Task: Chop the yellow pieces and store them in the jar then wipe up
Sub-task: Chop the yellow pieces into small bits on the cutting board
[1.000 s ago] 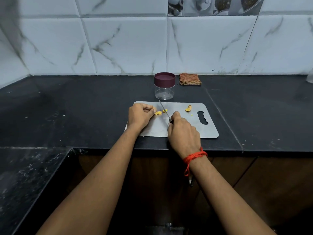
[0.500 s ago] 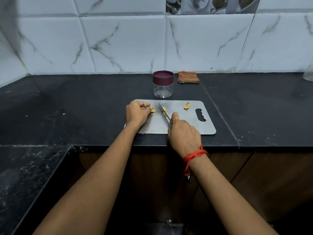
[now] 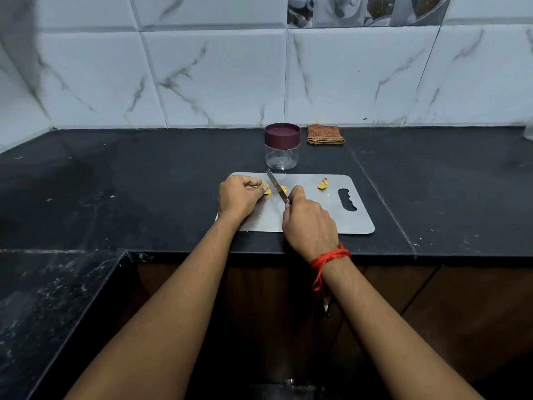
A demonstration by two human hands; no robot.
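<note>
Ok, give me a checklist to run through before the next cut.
1. Right hand grips the knife: ok.
2. Left hand pins the yellow piece: ok.
3. Left fingertips curled away from the blade: cannot tell.
4. Piece lies on the cutting board: ok.
5. Jar open for storing: not ok, lid on.
6. Cloth ready beside the jar: ok.

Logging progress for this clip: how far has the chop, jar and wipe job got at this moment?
Early stage. Done: a few cut yellow pieces lie on the cutting board. In hand: the right hand works the knife while the left hand pins a yellow chunk. Left: the jar looks empty with its lid on, and the folded cloth sits untouched by the wall.
</note>
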